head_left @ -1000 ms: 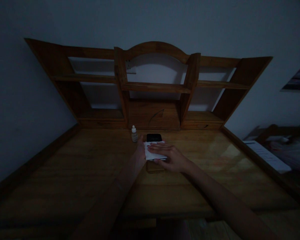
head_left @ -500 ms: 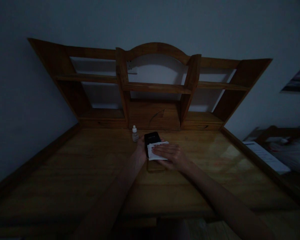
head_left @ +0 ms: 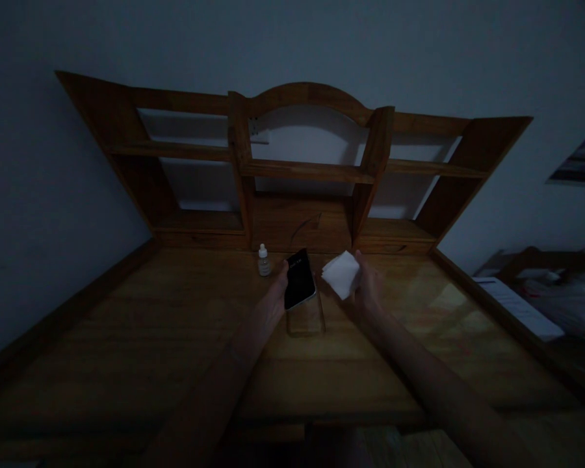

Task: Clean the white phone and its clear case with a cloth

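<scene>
A black smartphone (head_left: 299,281) with faint digits on its screen is gripped along its left side by my left hand (head_left: 275,292), tilted above the desk. Below it a clear phone case (head_left: 306,323) lies on the wood, partly covered by the phone. To the right, my right hand (head_left: 367,286) pinches a folded white tissue (head_left: 342,274) by its right edge, apart from the phone. A small clear dropper bottle (head_left: 264,261) with a white cap stands upright just left of the phone.
The wooden desk (head_left: 175,325) carries a shelf unit (head_left: 302,171) along its back edge, with a drawer on each side. A raised rim borders the desk at right. Beyond it lie a white box or papers (head_left: 519,309) and a plastic bag (head_left: 565,296). The room is dim.
My right hand has lifted the tissue off the phone screen and moved it right and up. The phone has tilted in my left hand, and more of the case below shows.
</scene>
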A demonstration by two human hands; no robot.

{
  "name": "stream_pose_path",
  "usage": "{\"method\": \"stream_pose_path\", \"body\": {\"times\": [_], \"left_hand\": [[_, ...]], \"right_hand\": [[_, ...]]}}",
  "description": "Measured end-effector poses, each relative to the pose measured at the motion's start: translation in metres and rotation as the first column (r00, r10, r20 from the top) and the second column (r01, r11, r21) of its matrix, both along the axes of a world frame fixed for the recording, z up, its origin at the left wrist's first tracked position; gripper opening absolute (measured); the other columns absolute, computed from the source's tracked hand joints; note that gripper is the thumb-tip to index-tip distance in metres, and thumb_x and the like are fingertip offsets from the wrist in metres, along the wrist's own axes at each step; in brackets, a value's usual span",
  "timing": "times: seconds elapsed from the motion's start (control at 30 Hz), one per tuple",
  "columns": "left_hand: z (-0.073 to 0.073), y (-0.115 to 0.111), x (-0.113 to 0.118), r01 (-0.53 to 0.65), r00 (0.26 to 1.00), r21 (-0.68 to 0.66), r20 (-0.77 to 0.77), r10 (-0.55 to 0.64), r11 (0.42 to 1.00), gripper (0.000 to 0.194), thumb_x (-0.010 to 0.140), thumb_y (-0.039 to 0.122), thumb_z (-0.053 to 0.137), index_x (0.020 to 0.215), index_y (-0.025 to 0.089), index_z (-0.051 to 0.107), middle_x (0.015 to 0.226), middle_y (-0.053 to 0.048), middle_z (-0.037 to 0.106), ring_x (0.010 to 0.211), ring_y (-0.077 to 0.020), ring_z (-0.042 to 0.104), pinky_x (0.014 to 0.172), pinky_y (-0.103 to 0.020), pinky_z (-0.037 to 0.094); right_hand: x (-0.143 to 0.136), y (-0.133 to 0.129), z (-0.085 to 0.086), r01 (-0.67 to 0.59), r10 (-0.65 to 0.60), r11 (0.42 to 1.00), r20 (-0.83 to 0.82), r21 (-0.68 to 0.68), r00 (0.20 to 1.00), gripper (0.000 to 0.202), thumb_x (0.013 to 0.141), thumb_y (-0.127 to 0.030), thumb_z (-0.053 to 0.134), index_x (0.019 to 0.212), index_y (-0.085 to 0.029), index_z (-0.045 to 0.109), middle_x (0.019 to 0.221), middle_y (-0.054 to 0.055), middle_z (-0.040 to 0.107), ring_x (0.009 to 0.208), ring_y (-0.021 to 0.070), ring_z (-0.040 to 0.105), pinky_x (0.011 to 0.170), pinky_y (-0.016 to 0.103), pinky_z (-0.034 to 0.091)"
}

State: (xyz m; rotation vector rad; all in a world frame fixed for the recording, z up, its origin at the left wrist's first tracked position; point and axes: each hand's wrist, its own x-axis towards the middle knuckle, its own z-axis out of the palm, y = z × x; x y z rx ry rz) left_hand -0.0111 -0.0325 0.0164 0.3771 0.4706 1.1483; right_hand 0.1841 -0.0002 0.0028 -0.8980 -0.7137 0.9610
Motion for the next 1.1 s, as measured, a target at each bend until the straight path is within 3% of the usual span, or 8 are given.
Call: {"method": "stream_pose_path", "body": {"times": [0.13,0.23,0.3,0.47,0.6,0.77,0.93,1.1], "left_hand": [[0.000,0.004,0.007,-0.003,1.000,0.005,-0.025,0.003,1.000,0.041,0.097,0.032,0.048,0.136,0.021,0.057,0.096,-0.005,0.072,0.096,-0.0185,0.068,0.090,-0.028,0.051],[-0.010,0.012,0.009,0.087,0.996,0.035,0.030,-0.088,0.996,0.038,0.097,0.019,0.044,0.132,0.020,0.058,0.076,-0.002,0.065,0.068,-0.0121,0.063,0.060,-0.019,0.050],[-0.017,0.020,0.012,0.150,0.987,0.006,0.061,-0.151,0.989,0.036,0.095,0.012,0.042,0.126,0.015,0.060,0.058,0.003,0.049,0.046,-0.0084,0.047,0.043,-0.016,0.039],[-0.033,0.033,0.020,0.137,0.984,-0.142,0.132,-0.119,0.980,0.033,0.098,0.021,0.032,0.106,0.015,0.063,0.061,0.002,0.044,0.041,-0.0081,0.034,0.040,-0.019,0.033],[-0.035,0.031,0.025,0.133,0.986,-0.174,0.128,-0.111,0.976,0.038,0.098,0.040,0.033,0.097,0.014,0.061,0.071,-0.005,0.054,0.048,-0.0112,0.040,0.047,-0.024,0.040],[-0.016,0.021,0.030,0.091,0.989,-0.134,0.125,-0.074,0.987,0.039,0.093,0.053,0.037,0.092,0.020,0.058,0.088,-0.010,0.062,0.069,-0.0188,0.057,0.074,-0.037,0.052],[-0.003,0.018,0.026,0.154,0.965,-0.096,0.229,-0.129,0.983,0.051,0.084,0.064,0.050,0.104,0.018,0.058,0.109,-0.017,0.065,0.105,-0.0345,0.063,0.095,-0.059,0.045],[-0.008,0.023,0.023,0.203,0.952,-0.102,0.253,-0.172,0.974,0.054,0.085,0.061,0.051,0.109,0.014,0.057,0.121,-0.023,0.062,0.119,-0.0393,0.057,0.101,-0.064,0.039]], "right_hand": [[0.019,0.027,-0.018,-0.129,0.112,0.986,-0.146,-0.109,0.983,0.030,0.083,-0.052,0.064,0.089,-0.022,0.067,0.081,0.002,0.077,0.074,0.0215,0.074,0.069,0.036,0.063],[0.023,0.033,-0.033,-0.176,0.159,0.979,-0.152,-0.106,0.975,0.036,0.084,-0.055,0.061,0.094,-0.021,0.068,0.090,0.003,0.078,0.080,0.0235,0.075,0.074,0.040,0.062],[0.021,0.034,-0.039,-0.185,0.171,0.978,-0.138,-0.095,0.976,0.037,0.085,-0.056,0.061,0.095,-0.021,0.068,0.092,0.004,0.078,0.081,0.0237,0.075,0.075,0.040,0.062],[0.017,0.035,-0.046,-0.184,0.171,0.977,-0.121,-0.105,0.978,0.036,0.084,-0.056,0.063,0.092,-0.022,0.068,0.088,0.003,0.078,0.078,0.0234,0.075,0.073,0.039,0.062],[0.016,0.033,-0.043,-0.233,0.219,0.965,-0.116,-0.122,0.969,0.041,0.085,-0.059,0.060,0.095,-0.021,0.069,0.095,0.004,0.078,0.084,0.0240,0.075,0.080,0.041,0.061],[0.013,0.025,-0.032,-0.318,0.309,0.939,-0.086,-0.132,0.947,0.052,0.087,-0.065,0.051,0.102,-0.017,0.069,0.103,0.009,0.077,0.091,0.0264,0.074,0.088,0.045,0.058],[0.013,0.019,-0.026,-0.308,0.309,0.951,0.014,-0.034,0.951,0.051,0.090,-0.063,0.051,0.111,-0.019,0.066,0.117,0.009,0.072,0.104,0.0251,0.070,0.095,0.042,0.055],[0.014,0.020,-0.028,-0.299,0.299,0.954,0.062,-0.004,0.952,0.044,0.089,-0.056,0.056,0.112,-0.020,0.066,0.118,0.007,0.072,0.105,0.0249,0.069,0.093,0.042,0.056]]}}
